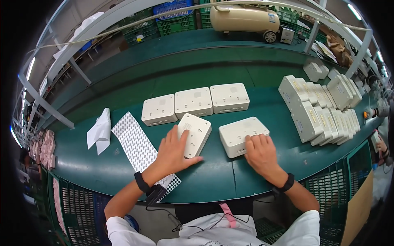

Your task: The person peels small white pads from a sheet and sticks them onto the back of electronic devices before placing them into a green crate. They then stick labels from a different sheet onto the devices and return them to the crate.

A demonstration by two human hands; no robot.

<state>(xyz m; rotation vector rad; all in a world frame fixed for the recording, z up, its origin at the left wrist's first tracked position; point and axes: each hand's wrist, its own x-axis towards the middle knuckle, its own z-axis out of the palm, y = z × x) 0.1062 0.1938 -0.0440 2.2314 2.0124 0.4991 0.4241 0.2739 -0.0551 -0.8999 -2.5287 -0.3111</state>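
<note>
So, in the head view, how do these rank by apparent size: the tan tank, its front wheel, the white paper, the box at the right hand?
1. Tan tank
2. Box at the right hand, which partly covers it
3. White paper
4. Front wheel

Factory wkshp; workbench [213, 180], air compr [242, 18] & plastic crates [176, 26] show it

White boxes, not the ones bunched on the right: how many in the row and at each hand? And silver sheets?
Row boxes: 3
Box at left hand: 1
Box at right hand: 1
Silver sheet: 1
Total: 6
</note>
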